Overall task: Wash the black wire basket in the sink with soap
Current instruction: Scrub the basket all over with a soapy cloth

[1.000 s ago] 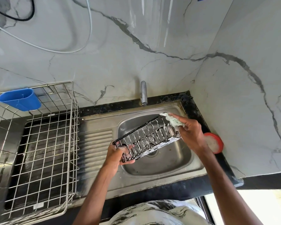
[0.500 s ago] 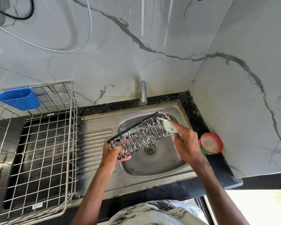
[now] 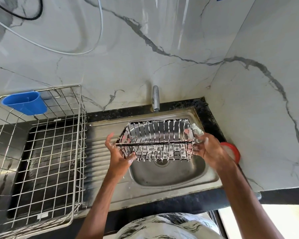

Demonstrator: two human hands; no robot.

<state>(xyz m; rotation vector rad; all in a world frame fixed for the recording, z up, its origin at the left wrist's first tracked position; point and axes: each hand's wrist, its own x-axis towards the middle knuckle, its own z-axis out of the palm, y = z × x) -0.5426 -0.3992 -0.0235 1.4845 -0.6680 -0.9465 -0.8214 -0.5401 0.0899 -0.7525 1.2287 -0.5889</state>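
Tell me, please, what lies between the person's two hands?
The soapy black wire basket, held between left hand and right hand, in the head view.

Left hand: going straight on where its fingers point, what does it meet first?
From the left hand the way looks free up to the marble wall, left of the tap; depth unclear.

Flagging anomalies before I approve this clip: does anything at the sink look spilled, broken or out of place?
Nothing stands out. The black wire basket, coated in white suds, is held over the sink between the left hand and the right hand, which also pinches a pale scrub pad. No water shows at the tap.
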